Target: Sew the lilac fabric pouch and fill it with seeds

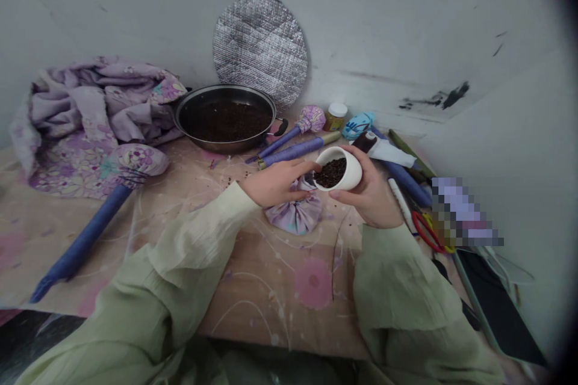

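In my right hand [372,195] is a small white cup [354,173], tilted to the left and gripped around its side. Dark, seed-like grains [332,173] fill much of it, up to the lower rim. My left hand [282,183] closes around the gathered neck of a purple cloth pouch [295,213], its fingertips touching or very near the cup's rim. The pouch sits on the table below the cup, its opening mostly hidden by fingers and cup. A few loose grains lie on the tablecloth left of my left hand.
Behind stands a dark pan [226,120] with dark grains, a silver foil disc [261,48] against the wall. Left are bunched floral fabric [103,108] and a blue-handled cloth-headed stick [90,234]. Right are a lidded jar [335,117], red-yellow scissors [427,231] and a phone [497,307].
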`<state>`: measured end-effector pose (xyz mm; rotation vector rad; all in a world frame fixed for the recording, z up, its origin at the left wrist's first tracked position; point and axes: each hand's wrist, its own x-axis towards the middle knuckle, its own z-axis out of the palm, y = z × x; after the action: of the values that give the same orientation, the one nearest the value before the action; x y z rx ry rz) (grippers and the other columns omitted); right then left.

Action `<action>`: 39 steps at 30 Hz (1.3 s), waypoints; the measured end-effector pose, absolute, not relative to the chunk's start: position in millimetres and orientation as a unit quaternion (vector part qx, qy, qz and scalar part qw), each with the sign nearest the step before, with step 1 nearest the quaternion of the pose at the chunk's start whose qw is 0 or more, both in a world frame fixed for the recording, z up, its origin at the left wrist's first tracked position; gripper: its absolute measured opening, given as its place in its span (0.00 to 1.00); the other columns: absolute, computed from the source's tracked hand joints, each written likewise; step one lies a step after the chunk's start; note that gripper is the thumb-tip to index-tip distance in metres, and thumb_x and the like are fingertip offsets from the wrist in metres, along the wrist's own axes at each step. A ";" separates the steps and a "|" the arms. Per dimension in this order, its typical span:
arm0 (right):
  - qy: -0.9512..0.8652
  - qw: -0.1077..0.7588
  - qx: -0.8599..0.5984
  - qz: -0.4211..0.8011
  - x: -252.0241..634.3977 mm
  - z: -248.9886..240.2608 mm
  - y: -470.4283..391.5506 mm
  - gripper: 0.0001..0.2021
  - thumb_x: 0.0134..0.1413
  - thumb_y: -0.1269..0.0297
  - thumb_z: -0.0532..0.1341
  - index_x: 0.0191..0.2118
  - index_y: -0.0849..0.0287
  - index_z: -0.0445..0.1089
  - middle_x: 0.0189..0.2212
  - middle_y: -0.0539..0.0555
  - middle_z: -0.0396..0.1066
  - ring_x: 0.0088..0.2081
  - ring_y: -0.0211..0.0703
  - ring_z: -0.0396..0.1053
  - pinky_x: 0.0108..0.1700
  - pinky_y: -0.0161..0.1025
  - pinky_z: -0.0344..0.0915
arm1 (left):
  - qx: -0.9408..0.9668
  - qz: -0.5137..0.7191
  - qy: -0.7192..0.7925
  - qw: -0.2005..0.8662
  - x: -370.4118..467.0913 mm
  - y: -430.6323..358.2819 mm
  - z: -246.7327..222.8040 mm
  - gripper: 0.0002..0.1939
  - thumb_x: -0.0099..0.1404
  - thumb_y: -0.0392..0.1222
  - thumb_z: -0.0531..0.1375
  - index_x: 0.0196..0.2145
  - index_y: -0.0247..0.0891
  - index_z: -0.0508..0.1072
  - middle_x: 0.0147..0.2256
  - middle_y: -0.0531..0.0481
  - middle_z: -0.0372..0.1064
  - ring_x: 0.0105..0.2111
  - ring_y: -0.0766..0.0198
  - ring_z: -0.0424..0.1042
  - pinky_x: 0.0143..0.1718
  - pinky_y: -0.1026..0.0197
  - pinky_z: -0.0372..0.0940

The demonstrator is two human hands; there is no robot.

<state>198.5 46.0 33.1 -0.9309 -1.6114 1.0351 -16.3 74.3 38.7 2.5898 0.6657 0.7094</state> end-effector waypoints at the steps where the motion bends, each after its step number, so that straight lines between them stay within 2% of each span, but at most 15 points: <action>1: -0.661 0.485 -0.384 0.424 198.6 33.0 46.1 0.38 0.33 0.60 0.73 0.54 0.49 0.58 0.51 0.53 0.63 0.52 0.49 0.64 0.55 0.48 0.63 | 0.919 0.250 0.240 0.189 -16.4 74.1 38.9 0.22 0.61 0.41 0.60 0.51 0.36 0.62 0.48 0.41 0.67 0.47 0.57 0.69 0.46 0.57 0.64; 5: -0.660 0.487 -0.385 0.423 198.4 33.8 46.0 0.38 0.33 0.60 0.73 0.54 0.49 0.59 0.51 0.53 0.63 0.52 0.49 0.64 0.55 0.47 0.63 | 0.915 0.241 0.252 0.203 -16.4 73.1 40.1 0.21 0.61 0.41 0.60 0.50 0.35 0.62 0.46 0.41 0.68 0.42 0.59 0.71 0.41 0.59 0.65; 11: -0.662 0.485 -0.375 0.431 198.6 34.1 45.5 0.37 0.34 0.62 0.72 0.54 0.49 0.59 0.51 0.52 0.62 0.53 0.48 0.63 0.56 0.47 0.62 | 0.918 0.253 0.237 0.190 -16.0 72.8 41.0 0.32 0.61 0.42 0.60 0.59 0.39 0.53 0.54 0.39 0.63 0.51 0.55 0.66 0.49 0.55 0.63; 16: -0.664 0.481 -0.380 0.428 199.4 32.6 46.0 0.38 0.34 0.61 0.72 0.54 0.49 0.58 0.51 0.52 0.62 0.53 0.49 0.63 0.56 0.47 0.62 | 0.922 0.247 0.235 0.183 -15.9 73.4 39.6 0.26 0.61 0.41 0.60 0.55 0.37 0.59 0.52 0.39 0.65 0.51 0.55 0.66 0.50 0.54 0.62; 21: -0.652 0.491 -0.377 0.438 199.2 32.8 46.7 0.38 0.33 0.63 0.73 0.53 0.49 0.60 0.50 0.52 0.63 0.52 0.48 0.64 0.56 0.46 0.63 | 0.918 0.244 0.245 0.193 -15.9 72.6 40.3 0.20 0.61 0.41 0.61 0.49 0.36 0.62 0.47 0.41 0.68 0.46 0.58 0.69 0.45 0.58 0.64; 24: -0.653 0.490 -0.372 0.442 198.7 33.4 46.7 0.37 0.33 0.63 0.73 0.53 0.49 0.60 0.50 0.52 0.63 0.52 0.47 0.63 0.56 0.46 0.62 | 0.916 0.238 0.255 0.200 -15.8 72.2 41.1 0.21 0.61 0.41 0.60 0.51 0.35 0.61 0.47 0.41 0.68 0.44 0.58 0.70 0.43 0.59 0.65; 29: -0.654 0.490 -0.367 0.443 198.7 33.0 46.1 0.37 0.34 0.63 0.73 0.54 0.48 0.60 0.51 0.51 0.62 0.53 0.47 0.63 0.57 0.47 0.60 | 0.921 0.254 0.230 0.184 -15.4 74.4 38.6 0.28 0.62 0.45 0.59 0.58 0.39 0.55 0.54 0.40 0.63 0.52 0.55 0.66 0.50 0.55 0.62; 39: -0.650 0.485 -0.374 0.449 199.1 33.8 45.8 0.37 0.34 0.62 0.73 0.54 0.49 0.59 0.50 0.52 0.63 0.52 0.48 0.63 0.56 0.47 0.62 | 0.922 0.264 0.226 0.172 -16.0 74.9 36.3 0.19 0.62 0.46 0.59 0.48 0.37 0.63 0.44 0.43 0.69 0.44 0.57 0.70 0.43 0.57 0.65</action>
<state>199.1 45.8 33.8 -0.9112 -1.5836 1.0929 -16.0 74.9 36.3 2.6167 0.6408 0.7482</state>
